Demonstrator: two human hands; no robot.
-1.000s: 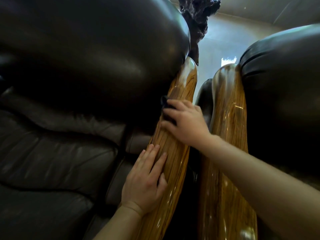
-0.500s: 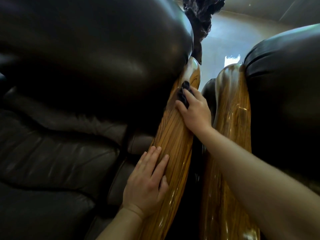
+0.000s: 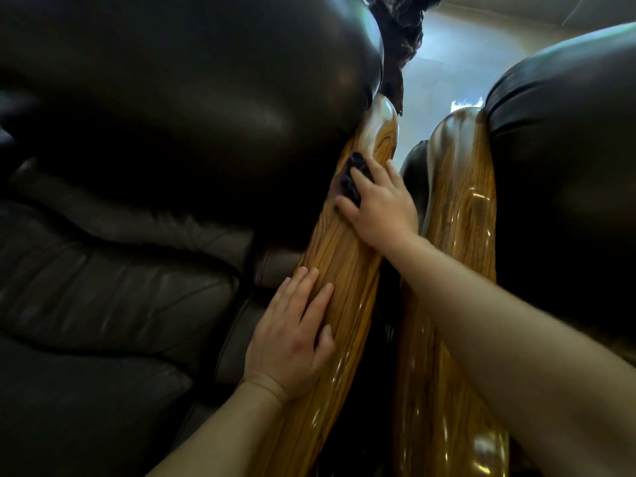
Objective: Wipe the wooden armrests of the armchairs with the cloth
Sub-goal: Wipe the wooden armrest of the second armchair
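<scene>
Two glossy wooden armrests run side by side up the middle of the head view. My right hand [image 3: 382,201] presses a small dark cloth [image 3: 352,179] onto the upper part of the left armrest [image 3: 344,256], close to the dark backrest. Most of the cloth is hidden under my fingers. My left hand [image 3: 292,342] lies flat with fingers apart on the lower part of the same armrest, holding nothing. The right armrest [image 3: 461,208] stands just past my right forearm, untouched.
A dark leather armchair [image 3: 137,166] fills the left side, its seat cushion [image 3: 86,304] below. A second dark leather armchair [image 3: 568,166] rises on the right. A narrow dark gap separates the two armrests. A dark carved object [image 3: 399,29] stands behind them.
My right hand slid the cloth up the left armrest toward the backrest, then came slightly back down. My left hand stayed resting on the lower part of the armrest.
</scene>
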